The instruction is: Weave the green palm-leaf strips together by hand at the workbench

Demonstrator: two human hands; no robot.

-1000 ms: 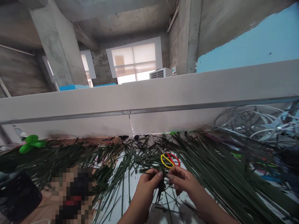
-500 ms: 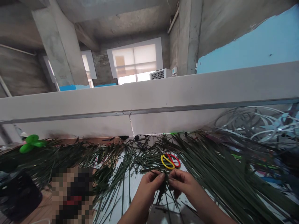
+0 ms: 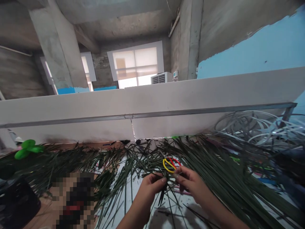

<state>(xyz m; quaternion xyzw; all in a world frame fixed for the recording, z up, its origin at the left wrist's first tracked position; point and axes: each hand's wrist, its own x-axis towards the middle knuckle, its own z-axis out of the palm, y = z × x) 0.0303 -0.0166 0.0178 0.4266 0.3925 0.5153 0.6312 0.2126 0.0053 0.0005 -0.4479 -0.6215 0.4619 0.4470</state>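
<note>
In the lower middle, my left hand is closed in a pinch on a bundle of narrow dark green leaf strips, some folded together, with loose ends hanging down. A short gap to the right of it, my right hand has thumb and fingers pressed together. What it pinches is too small and blurred to make out. Just beyond the fingers lie scissors with one yellow and one red handle loop, blades pointing away among the leaf scraps. My right fingertips overlap the red loop in view.
Long green leaves lie in a pile to the right, with cut pieces on the left. White plastic strips coil at the far right. A green balloon-like object and a black container stand left. A white partition runs behind.
My right hand has moved away from my left, slightly up and right, and now partly covers the scissors' red loop. My left hand keeps hold of the leaf bundle. The view has shifted slightly.
</note>
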